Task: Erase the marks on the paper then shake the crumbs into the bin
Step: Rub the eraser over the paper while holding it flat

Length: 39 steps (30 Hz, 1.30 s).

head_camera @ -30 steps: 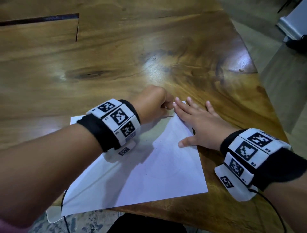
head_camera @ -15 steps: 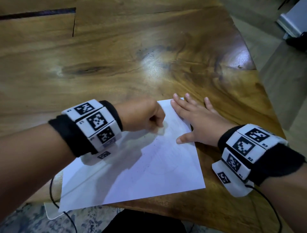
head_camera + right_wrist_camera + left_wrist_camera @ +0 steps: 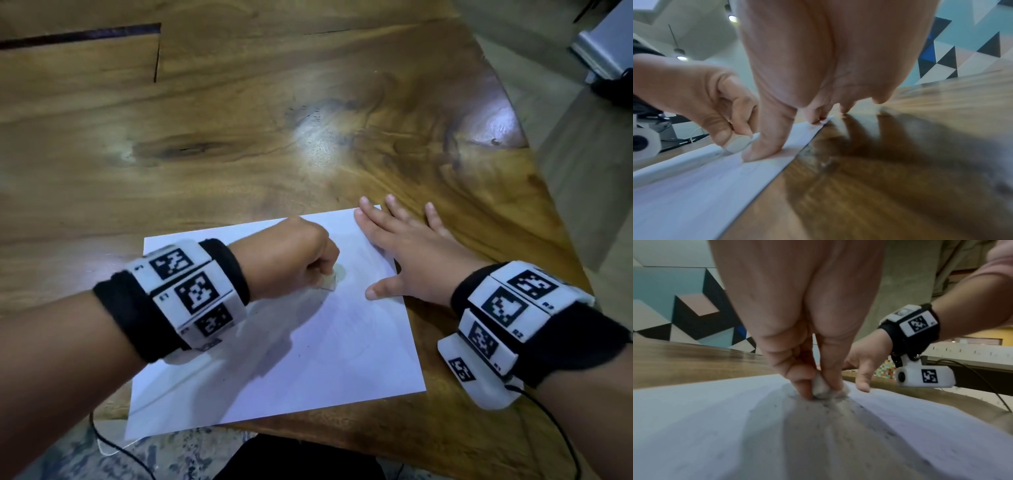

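Observation:
A white sheet of paper (image 3: 325,359) lies on the wooden table (image 3: 239,137) near its front edge. My left hand (image 3: 298,260) pinches a small white eraser (image 3: 821,388) and presses it onto the paper near the sheet's upper middle. The eraser (image 3: 737,144) also shows beside my right thumb. Dark crumbs (image 3: 859,407) lie scattered on the paper around it. My right hand (image 3: 411,250) rests flat with straight fingers on the paper's far right corner, partly on the table. Faint marks on the sheet are hard to make out. No bin is in view.
The table's right edge (image 3: 534,192) curves away close to my right hand, with floor beyond it. A dark slot (image 3: 78,34) runs across the tabletop at the far left. Black cables (image 3: 116,448) hang below the front edge.
My left hand with the eraser has moved down and left across the paper, away from the far right corner. My right hand has stayed flat in place.

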{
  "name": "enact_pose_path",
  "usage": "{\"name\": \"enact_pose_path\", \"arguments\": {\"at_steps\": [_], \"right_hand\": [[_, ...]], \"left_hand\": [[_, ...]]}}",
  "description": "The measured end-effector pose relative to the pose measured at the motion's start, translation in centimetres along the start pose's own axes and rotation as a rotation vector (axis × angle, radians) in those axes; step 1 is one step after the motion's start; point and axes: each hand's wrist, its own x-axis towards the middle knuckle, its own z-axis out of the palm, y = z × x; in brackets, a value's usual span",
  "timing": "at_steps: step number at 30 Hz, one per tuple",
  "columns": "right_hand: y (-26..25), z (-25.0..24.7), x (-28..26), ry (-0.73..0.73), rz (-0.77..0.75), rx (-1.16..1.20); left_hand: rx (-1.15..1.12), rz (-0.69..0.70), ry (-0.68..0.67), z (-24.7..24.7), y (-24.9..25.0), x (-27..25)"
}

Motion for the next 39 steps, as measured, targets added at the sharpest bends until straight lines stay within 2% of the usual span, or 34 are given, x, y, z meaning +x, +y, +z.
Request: {"name": "enact_pose_path", "arguments": {"at_steps": [5,11,15,18,20,23,24,25,28,29,32,34,38,39], "right_hand": [[0.6,0.0,-0.7,0.044,0.028,0.015],[0.9,0.1,-1.4,0.034,0.055,0.017],[1.0,0.1,-1.4,0.036,0.052,0.026],[1.1,0.2,-1.3,0.037,0.056,0.029],[1.1,0.2,-1.3,0.038,0.063,0.026],[1.2,0.3,-1.3,0.044,0.064,0.021],[1.2,0.3,-1.3,0.046,0.065,0.021],[1.2,0.3,-1.3,0.05,0.064,0.023],[1.2,0.3,-1.3,0.062,0.065,0.031],[1.1,0.3,-1.3,0.063,0.066,0.028],[1.2,0.3,-1.2,0.062,0.068,0.017],[1.2,0.3,-1.2,0.064,0.069,0.023],[1.2,0.3,-1.3,0.065,0.07,0.028],[1.2,0.3,-1.3,0.064,0.07,0.026]], "left_hand": [[0.007,0.007,0.094,0.7,0.1,-0.5],[-0.026,-0.069,0.06,-0.8,0.4,0.9],[-0.081,-0.105,0.199,-2.4,1.2,4.2],[-0.041,-0.097,0.245,-1.8,1.4,4.9],[-0.068,-0.065,0.19,-1.1,1.3,4.1],[-0.075,-0.007,-0.04,-0.6,1.0,2.8],[-0.071,-0.001,-0.062,-0.7,1.0,2.8],[-0.067,-0.007,-0.029,-1.0,1.0,3.1],[-0.059,-0.048,0.202,-1.6,1.4,4.5],[-0.059,-0.047,0.21,-1.5,1.6,4.5],[-0.044,0.026,0.047,-0.2,1.9,3.8],[-0.047,0.036,0.003,-0.2,1.9,3.7],[-0.054,-0.057,0.174,-1.2,1.7,5.2],[-0.05,-0.049,0.178,-1.2,1.7,5.2]]}}
